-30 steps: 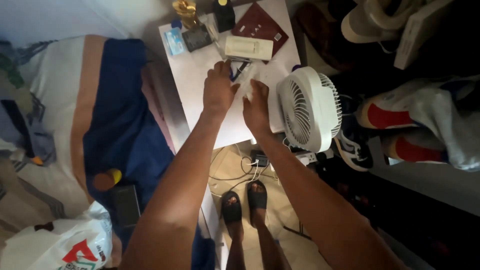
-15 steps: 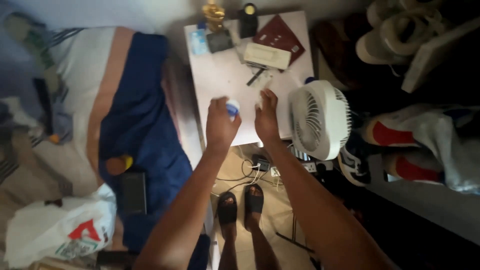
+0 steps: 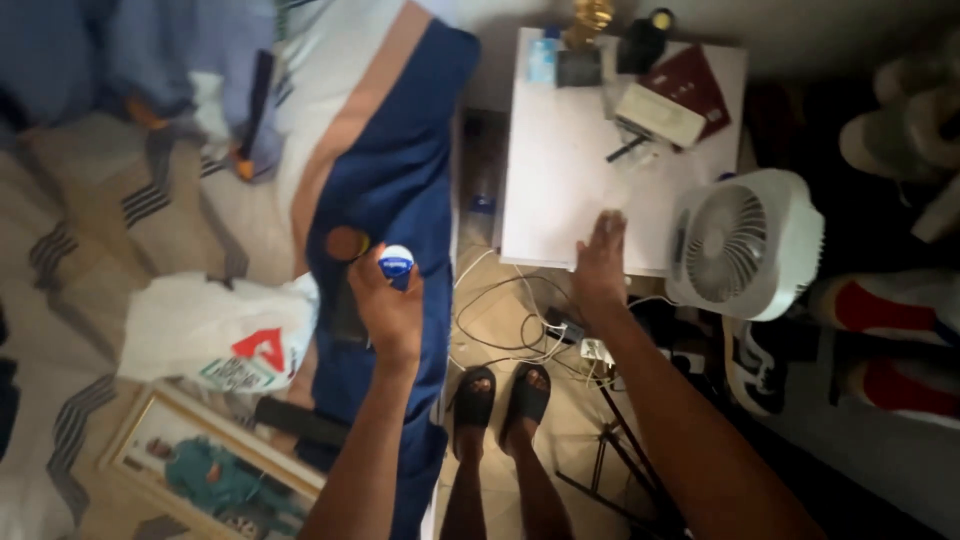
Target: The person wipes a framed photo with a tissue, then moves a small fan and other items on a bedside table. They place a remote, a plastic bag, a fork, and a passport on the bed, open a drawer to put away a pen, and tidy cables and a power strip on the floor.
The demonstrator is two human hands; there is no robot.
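A small round tin [image 3: 396, 263] with a blue-and-white lid sat pinched in the fingertips of the left hand [image 3: 388, 305], which was raised over the blue bedcover [image 3: 395, 160] at the bed's edge. The fingers were curled round the tin's rim, the lid face up toward the camera. Just beside it on the cover lay a round brown-and-yellow thing [image 3: 347, 243], too blurred to identify.

The right hand [image 3: 600, 262] was held flat, fingers loose and spread, gripping nothing, at the near edge of the white table [image 3: 560, 190]. Whether the palm touched the tabletop could not be told.

At the table's far end stood a cluster of packages: a flat cream box [image 3: 660, 115] lying across a dark red booklet [image 3: 692, 85], a small pale blue packet [image 3: 541, 58] at the far left corner, and a dark bottle with a yellow cap [image 3: 645, 40]. A white round fan [image 3: 745, 243] stood just beside the table's right side.

On the bed to the left of the tin lay a white plastic bag [image 3: 215, 330] marked with a red triangle and green print. Near it, at the lower left, lay a framed picture [image 3: 215, 470]. Below the table, cables and a power strip [image 3: 545, 330] lay on the floor, near the person's feet in dark sandals [image 3: 500, 395].
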